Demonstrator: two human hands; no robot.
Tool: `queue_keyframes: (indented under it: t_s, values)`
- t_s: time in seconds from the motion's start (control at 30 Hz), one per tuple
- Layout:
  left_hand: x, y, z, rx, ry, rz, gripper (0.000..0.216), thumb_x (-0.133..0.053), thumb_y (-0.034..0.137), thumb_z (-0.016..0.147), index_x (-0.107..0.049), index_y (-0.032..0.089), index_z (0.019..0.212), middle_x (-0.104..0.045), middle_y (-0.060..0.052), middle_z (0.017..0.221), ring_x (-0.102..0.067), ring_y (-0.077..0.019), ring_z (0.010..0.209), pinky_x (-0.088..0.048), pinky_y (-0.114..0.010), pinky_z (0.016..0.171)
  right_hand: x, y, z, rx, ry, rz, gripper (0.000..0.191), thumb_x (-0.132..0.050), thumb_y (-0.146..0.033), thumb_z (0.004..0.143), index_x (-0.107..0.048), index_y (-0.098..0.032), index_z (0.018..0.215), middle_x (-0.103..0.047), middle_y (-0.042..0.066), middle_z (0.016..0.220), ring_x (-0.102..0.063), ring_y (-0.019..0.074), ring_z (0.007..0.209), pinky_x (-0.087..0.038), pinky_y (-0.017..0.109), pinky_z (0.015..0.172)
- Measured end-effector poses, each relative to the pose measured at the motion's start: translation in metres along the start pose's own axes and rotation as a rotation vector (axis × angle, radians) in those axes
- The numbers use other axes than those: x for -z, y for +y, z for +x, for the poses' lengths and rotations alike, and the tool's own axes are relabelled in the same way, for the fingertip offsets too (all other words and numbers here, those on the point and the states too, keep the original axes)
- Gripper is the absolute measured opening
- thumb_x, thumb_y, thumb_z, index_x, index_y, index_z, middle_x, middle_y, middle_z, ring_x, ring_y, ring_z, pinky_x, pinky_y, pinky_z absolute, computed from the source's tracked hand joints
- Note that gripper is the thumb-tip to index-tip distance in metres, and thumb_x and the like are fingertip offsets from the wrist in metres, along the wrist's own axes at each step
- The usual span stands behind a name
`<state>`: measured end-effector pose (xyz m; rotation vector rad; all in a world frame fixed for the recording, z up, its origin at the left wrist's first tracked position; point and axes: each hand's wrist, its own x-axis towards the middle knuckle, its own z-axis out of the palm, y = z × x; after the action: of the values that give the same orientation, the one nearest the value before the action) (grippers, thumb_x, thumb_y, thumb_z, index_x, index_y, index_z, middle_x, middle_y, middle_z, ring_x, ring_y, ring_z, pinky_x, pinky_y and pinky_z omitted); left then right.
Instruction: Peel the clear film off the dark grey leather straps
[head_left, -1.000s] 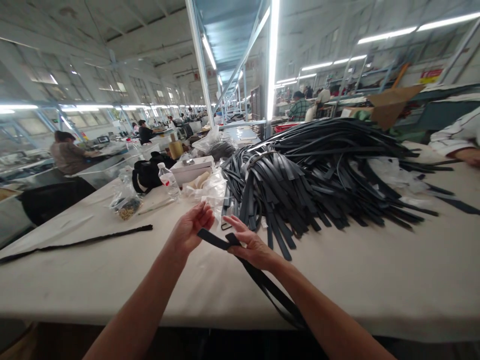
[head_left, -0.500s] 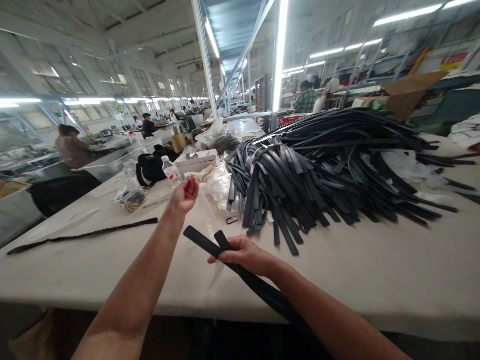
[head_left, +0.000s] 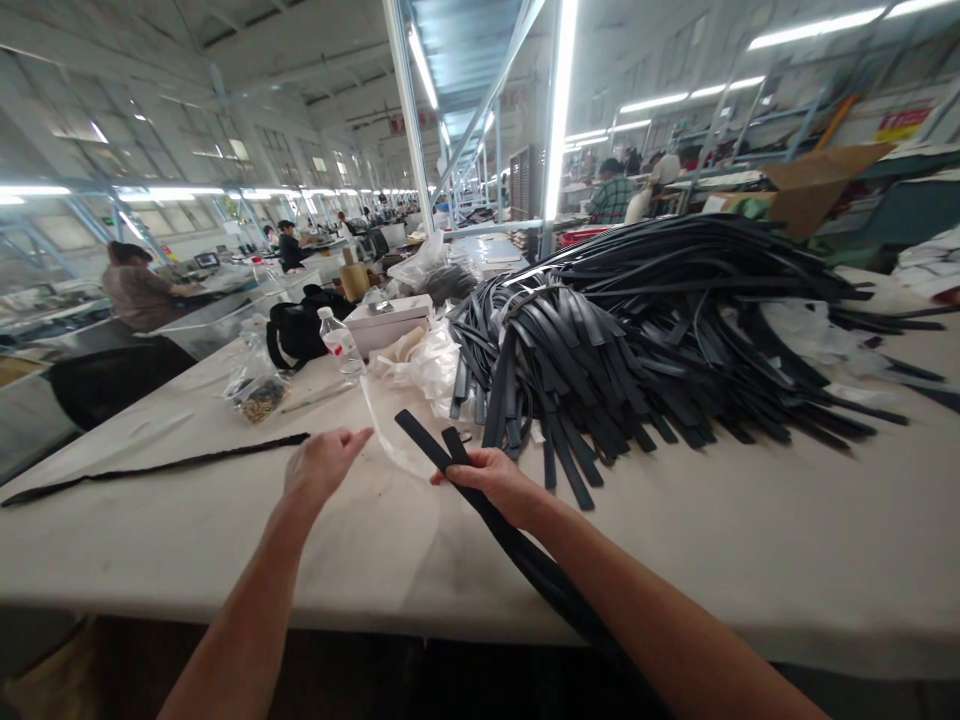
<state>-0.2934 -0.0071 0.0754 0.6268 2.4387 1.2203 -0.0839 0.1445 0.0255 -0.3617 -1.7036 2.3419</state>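
Observation:
My right hand point(head_left: 499, 485) is closed around black flat straps point(head_left: 424, 440), with two ends sticking out past the fingers in a V. Their long part runs down toward me, over the table's front edge, partly behind my forearm. To the left, my left hand point(head_left: 322, 465) is above the table with its fingers curled in; whatever they hold, if anything, is hidden. Just beyond it lies the tip of a thin black strip point(head_left: 157, 465) stretched across the table. A big pile of black straps point(head_left: 570, 370), tied in bundles, spreads behind my right hand.
Crumpled clear plastic point(head_left: 431, 365) lies left of the pile, with a white box point(head_left: 390, 322) behind it. A plastic bottle point(head_left: 341, 345), a bag of small brass-coloured parts point(head_left: 259, 395) and a black bag point(head_left: 307, 325) stand farther left. Other people work in the background.
My left hand has come back toward me and to the left, turning over with its fingers curled. My right hand has moved slightly up and right, still holding the straps.

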Motion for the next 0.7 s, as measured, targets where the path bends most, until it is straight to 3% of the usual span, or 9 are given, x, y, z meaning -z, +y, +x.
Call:
queue_keyframes:
  t_s: [0.07,0.13,0.23,0.37,0.5,0.6,0.7]
  values:
    - [-0.02,-0.007,-0.036,-0.062,-0.189,-0.042,0.028,-0.072,0.046,0.074,-0.073,0.02,0.064,-0.075,-0.008,0.071,-0.07,-0.0289,0.079,-0.051,-0.035,0.077,-0.002,0.002,0.002,0.003,0.013,0.018,0.039,-0.079,-0.049,0.062,-0.077,-0.013,0.079,-0.057,-0.003,0.06,-0.038,0.0087,0.055,-0.024,0.025,0.055]
    - [-0.045,-0.012,-0.068,-0.114,-0.357,-0.105,0.026,-0.073,0.044,0.074,-0.079,0.02,0.084,-0.078,-0.007,0.084,-0.07,-0.0252,0.08,-0.052,-0.031,0.077,-0.005,0.003,0.002,0.003,0.011,0.026,0.041,-0.079,-0.05,0.063,-0.077,-0.013,0.081,-0.059,-0.002,0.061,-0.042,0.0094,0.056,-0.026,0.025,0.055]
    - [-0.074,-0.016,-0.098,-0.136,-0.488,-0.284,0.023,-0.074,0.036,0.077,-0.08,0.018,0.09,-0.079,-0.009,0.083,-0.069,-0.0213,0.076,-0.051,-0.026,0.074,-0.008,0.002,-0.001,0.005,0.009,0.011,0.04,-0.077,-0.05,0.065,-0.077,-0.014,0.082,-0.056,-0.004,0.057,-0.04,0.0087,0.051,-0.025,0.024,0.052]
    - [-0.085,-0.016,-0.111,-0.079,-0.493,-0.424,0.014,-0.075,0.027,0.076,-0.08,0.015,0.082,-0.077,-0.01,0.072,-0.067,-0.0189,0.064,-0.05,-0.025,0.066,-0.01,-0.002,-0.006,0.065,0.02,-0.047,0.035,-0.076,-0.046,0.068,-0.077,-0.013,0.08,-0.049,-0.006,0.053,-0.036,0.0078,0.052,-0.024,0.024,0.052]
    - [-0.084,-0.013,-0.116,-0.038,-0.515,-0.45,0.01,-0.079,0.024,0.072,-0.08,0.015,0.075,-0.077,-0.01,0.071,-0.067,-0.0181,0.064,-0.05,-0.023,0.065,-0.013,-0.005,-0.008,0.141,0.037,-0.101,0.033,-0.075,-0.044,0.069,-0.077,-0.012,0.079,-0.054,-0.004,0.058,-0.04,0.0085,0.057,-0.029,0.024,0.056]
    - [-0.086,-0.011,-0.118,0.081,-0.446,-0.653,0.013,-0.085,0.022,0.065,-0.079,0.011,0.068,-0.077,-0.012,0.069,-0.067,-0.017,0.065,-0.05,-0.022,0.066,-0.01,-0.008,-0.017,0.186,0.106,-0.103,0.039,-0.074,-0.049,0.069,-0.074,-0.013,0.083,-0.06,-0.002,0.068,-0.051,0.012,0.065,-0.038,0.024,0.06]
    - [-0.089,-0.011,-0.118,0.145,-0.344,-0.835,0.027,-0.089,0.034,0.061,-0.076,0.011,0.068,-0.076,-0.009,0.07,-0.068,-0.0149,0.064,-0.054,-0.022,0.065,-0.002,-0.012,-0.043,0.205,0.198,-0.109,0.044,-0.067,-0.056,0.076,-0.069,-0.016,0.095,-0.066,0.002,0.08,-0.062,0.0151,0.071,-0.047,0.025,0.062]
